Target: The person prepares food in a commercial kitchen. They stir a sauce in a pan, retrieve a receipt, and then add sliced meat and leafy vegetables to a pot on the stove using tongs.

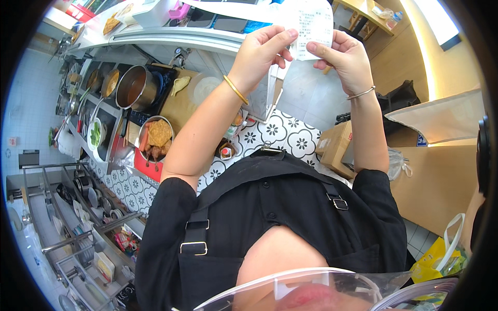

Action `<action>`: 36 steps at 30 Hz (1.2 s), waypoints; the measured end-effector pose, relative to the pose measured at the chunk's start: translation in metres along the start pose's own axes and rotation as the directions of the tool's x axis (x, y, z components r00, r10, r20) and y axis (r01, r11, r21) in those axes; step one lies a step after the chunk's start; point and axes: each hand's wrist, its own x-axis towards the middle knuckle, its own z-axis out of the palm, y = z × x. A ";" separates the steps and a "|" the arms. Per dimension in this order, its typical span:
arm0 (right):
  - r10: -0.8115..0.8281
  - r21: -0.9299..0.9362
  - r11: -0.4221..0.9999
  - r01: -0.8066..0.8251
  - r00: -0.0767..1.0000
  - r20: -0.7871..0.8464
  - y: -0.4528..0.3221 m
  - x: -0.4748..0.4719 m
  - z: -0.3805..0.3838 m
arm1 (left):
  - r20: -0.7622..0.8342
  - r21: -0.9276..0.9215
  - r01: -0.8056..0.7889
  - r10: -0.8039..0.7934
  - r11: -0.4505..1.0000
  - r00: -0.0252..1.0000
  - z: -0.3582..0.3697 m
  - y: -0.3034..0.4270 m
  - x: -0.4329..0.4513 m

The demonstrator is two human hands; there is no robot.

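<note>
Both my arms reach forward, holding up a printed paper slip [314,29] that looks like a receipt. My left hand [268,48], with a gold bangle at the wrist, pinches the slip's left edge between thumb and fingers. On the opposite edge my right hand [342,54] grips the paper, thumb on its front; a thin silver bangle circles that wrist. A paper strip [237,11] stretches leftward from the slip along the counter top. Below my left forearm stands a metal bowl [141,134] of fried and braised food.
A deep pot [134,88] and ladles stand by the cooktop at left. Green leaves fill a white bowl [96,134]. Metal shelving [58,248] holds dishes at lower left. A cardboard box [335,145] sits right of me, a yellow bag [430,258] at lower right.
</note>
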 end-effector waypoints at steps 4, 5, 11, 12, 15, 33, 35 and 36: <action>0.044 -0.052 0.998 -0.038 0.993 0.112 0.000 0.000 0.001 | -0.067 0.001 -0.059 0.059 0.998 0.996 0.001 -0.005 0.001; 0.053 -0.064 0.997 -0.045 0.991 0.125 0.002 0.000 0.002 | -0.092 -0.013 -0.061 0.059 0.998 0.994 -0.001 -0.009 0.001; 0.130 0.109 0.985 -0.134 0.991 0.041 0.020 -0.002 -0.001 | -0.158 -0.102 -0.066 0.049 0.993 0.986 -0.003 -0.016 -0.001; 0.142 0.175 0.974 -0.142 0.990 0.016 0.022 -0.004 0.001 | -0.161 -0.123 -0.074 0.054 0.990 0.985 -0.003 -0.017 -0.002; 0.109 0.183 0.977 -0.105 0.994 -0.010 0.027 -0.014 0.016 | -0.183 -0.161 -0.093 0.063 0.983 0.981 -0.001 -0.018 -0.003; 0.098 0.531 0.847 -0.025 0.989 -0.111 0.046 -0.030 0.047 | -0.332 -0.090 -0.197 0.157 0.976 0.930 0.003 -0.023 -0.006; 0.126 0.608 0.792 -0.046 0.988 -0.090 0.048 -0.030 0.054 | -0.344 -0.101 -0.193 0.148 0.976 0.927 0.007 -0.021 -0.007; 0.143 0.414 0.906 -0.088 0.984 -0.104 0.053 -0.030 0.057 | -0.354 -0.105 -0.191 0.143 0.976 0.924 0.007 -0.020 -0.007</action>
